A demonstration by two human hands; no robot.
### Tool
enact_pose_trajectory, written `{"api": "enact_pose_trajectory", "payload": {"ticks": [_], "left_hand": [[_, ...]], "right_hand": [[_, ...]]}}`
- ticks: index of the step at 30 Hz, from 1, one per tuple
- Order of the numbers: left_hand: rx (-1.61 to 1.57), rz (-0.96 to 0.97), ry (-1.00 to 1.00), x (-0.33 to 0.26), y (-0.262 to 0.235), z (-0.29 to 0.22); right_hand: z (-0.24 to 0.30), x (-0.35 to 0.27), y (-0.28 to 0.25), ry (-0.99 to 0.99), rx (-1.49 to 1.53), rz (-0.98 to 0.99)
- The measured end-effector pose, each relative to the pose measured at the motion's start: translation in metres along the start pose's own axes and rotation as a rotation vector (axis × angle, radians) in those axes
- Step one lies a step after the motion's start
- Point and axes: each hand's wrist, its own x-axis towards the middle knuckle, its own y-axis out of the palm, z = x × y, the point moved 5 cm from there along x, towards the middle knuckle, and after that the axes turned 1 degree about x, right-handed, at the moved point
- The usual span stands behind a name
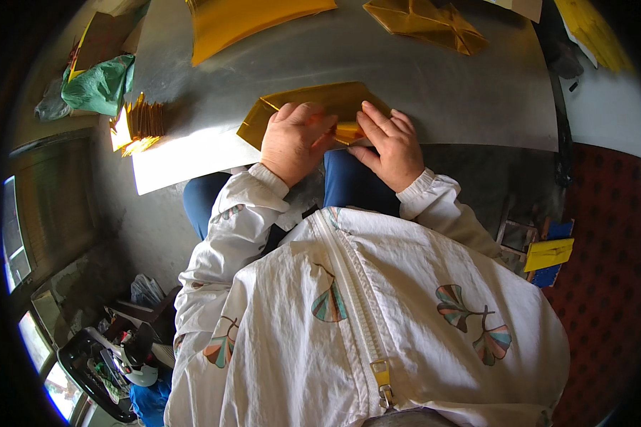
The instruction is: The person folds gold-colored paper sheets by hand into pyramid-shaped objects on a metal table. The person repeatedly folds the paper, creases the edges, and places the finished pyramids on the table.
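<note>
A shiny gold foil paper sheet (335,99), partly folded, lies at the near edge of a grey metal work surface (441,92). My left hand (292,142) presses down on the sheet's near left part, fingers bent over a fold. From the right, my right hand (392,146) rests on the same sheet, fingertips pinching a small folded flap between the two hands. Both wrists come out of white jacket sleeves.
More gold sheets lie at the far edge: a large one (242,21) and a folded one (427,25). A stack of folded gold pieces (139,124) and a green plastic bag (100,84) sit to the left. Yellow paper (548,254) lies at the right.
</note>
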Motion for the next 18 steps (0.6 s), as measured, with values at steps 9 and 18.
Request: {"api": "enact_pose_trajectory", "payload": {"ticks": [9,18], "left_hand": [[-0.29,-0.056,-0.214,0.018,0.001,0.019],[-0.143,0.053,-0.34,0.035,0.007,0.024]], "right_hand": [[-0.017,0.003,-0.008,0.167,0.08,-0.197],[-0.034,0.006,-0.008,0.309,0.008,-0.218]]}}
